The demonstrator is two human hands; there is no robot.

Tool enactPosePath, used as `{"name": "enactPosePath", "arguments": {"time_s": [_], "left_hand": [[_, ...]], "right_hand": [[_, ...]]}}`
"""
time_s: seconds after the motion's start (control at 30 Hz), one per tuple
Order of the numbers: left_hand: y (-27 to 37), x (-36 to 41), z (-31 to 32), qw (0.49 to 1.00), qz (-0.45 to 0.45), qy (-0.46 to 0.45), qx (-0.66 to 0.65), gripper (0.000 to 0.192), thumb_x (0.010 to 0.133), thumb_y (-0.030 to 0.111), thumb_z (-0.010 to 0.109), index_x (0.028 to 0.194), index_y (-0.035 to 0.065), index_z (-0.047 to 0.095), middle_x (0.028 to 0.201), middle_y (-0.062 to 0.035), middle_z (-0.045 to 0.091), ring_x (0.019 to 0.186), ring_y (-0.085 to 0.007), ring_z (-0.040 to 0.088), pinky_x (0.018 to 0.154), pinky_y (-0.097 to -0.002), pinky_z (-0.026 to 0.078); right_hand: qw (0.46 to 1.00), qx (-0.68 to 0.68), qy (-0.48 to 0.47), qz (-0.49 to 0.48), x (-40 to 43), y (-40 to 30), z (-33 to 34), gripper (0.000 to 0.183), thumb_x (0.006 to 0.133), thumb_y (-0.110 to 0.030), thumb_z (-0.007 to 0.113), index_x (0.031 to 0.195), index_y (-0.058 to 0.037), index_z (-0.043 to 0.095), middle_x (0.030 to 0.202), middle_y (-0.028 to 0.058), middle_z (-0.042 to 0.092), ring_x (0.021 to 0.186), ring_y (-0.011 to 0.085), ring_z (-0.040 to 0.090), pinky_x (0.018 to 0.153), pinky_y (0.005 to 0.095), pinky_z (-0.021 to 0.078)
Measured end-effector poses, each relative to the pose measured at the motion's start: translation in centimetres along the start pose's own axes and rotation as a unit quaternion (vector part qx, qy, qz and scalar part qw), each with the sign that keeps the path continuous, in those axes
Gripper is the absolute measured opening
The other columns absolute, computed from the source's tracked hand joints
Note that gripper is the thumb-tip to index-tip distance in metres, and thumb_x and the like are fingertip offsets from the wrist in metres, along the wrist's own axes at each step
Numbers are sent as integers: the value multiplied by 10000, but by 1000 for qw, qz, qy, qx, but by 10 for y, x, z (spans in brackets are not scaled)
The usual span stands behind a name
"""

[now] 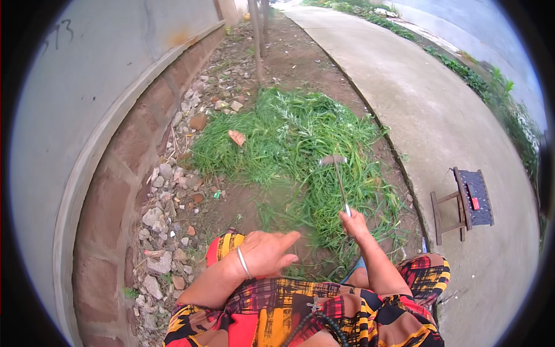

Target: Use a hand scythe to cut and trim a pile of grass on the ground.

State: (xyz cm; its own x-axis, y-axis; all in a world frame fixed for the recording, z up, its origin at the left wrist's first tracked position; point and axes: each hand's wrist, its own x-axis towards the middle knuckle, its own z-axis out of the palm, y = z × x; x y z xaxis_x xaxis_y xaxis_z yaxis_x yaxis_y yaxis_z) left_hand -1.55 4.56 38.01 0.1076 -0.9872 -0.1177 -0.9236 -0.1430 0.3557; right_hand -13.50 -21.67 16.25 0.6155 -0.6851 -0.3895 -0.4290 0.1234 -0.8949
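My right hand [354, 224] grips the pale handle end of a small hand hoe [340, 184]. Its thin metal shaft runs away from me to a crosswise blade [333, 160], slightly blurred, over a heap of long green grass [303, 126]. Nothing shows in my left hand [269, 250], which hovers low in front of my lap with the index finger stretched out and the thumb apart from it. A silver bangle [243, 262] circles that wrist. Between the left hand and the grass lies brown soil [247, 204]. A dry brown leaf [236, 137] rests on the grass.
Broken stones [158, 217] line the foot of the wall [104, 99] on the left. Slim tree trunks [256, 43] rise beyond the grass. To the right, a concrete path [416, 104] carries a small wooden-framed stool [479, 195] with a red object [475, 203] on its seat.
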Motion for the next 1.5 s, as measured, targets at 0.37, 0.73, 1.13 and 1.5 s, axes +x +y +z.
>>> {"name": "enactPosePath", "arguments": {"time_s": [0.37,0.73,1.13,1.5], "left_hand": [[1,6,4,1000,1,-14,11,490,825,353,565,1211,76,446,827,-178,606,758,-380,598,643,-456,476],[4,7,1,1000,-8,-27,2,495,826,348,563,1220,73,445,844,-176,606,768,-379,599,649,-460,476],[0,5,3,1000,-2,-14,5,487,828,348,562,1217,75,451,835,-173,603,752,-375,597,631,-461,473],[3,6,2,1000,9,-13,4,506,811,335,582,1220,69,446,816,-175,599,731,-373,599,630,-457,479]], "right_hand": [[982,-68,-95,149,10,126,23,333,794,-364,585,696,-47,549,541,57,549,445,154,527,436,325,427],[997,32,-59,-36,-14,-28,10,232,855,-291,561,773,-82,504,548,-14,484,406,88,438,370,254,350],[980,-53,-54,182,-7,103,29,253,781,-256,629,742,-24,534,539,35,498,387,135,451,336,289,349],[994,102,-29,-16,2,-3,2,276,888,-370,506,874,-94,522,557,-7,472,408,79,442,352,238,376]]}}
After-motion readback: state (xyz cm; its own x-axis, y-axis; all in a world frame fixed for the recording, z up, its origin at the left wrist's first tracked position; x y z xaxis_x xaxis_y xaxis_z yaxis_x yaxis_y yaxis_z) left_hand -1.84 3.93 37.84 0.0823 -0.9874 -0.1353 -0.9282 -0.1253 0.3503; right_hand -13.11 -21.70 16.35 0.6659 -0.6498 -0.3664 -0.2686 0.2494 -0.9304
